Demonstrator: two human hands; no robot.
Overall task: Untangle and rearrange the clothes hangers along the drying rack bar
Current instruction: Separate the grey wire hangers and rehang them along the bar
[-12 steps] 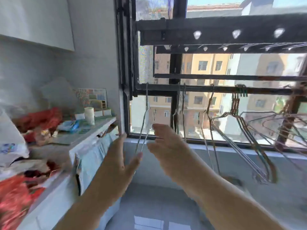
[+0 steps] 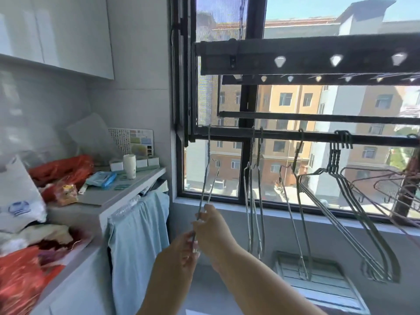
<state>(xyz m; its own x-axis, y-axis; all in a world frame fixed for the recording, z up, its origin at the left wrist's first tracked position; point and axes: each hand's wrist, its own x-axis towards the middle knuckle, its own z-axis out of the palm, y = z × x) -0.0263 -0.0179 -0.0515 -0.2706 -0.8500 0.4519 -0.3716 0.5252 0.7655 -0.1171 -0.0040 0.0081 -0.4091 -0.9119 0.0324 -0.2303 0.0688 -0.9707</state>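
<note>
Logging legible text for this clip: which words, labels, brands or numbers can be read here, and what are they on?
None can be read.
Colour chart card leaning on the wall: printed patches and small print, too small to read.
White plastic bag at the left: a blue logo, blurred.
Blue packet on the counter: print too blurred.
White cup: no marking visible.

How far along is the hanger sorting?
Partly done. One hanger and a pair already hang apart on the bar. Both the left hand and right hand hold the leftmost hanger. The bunched cluster at right remains tangled.
</note>
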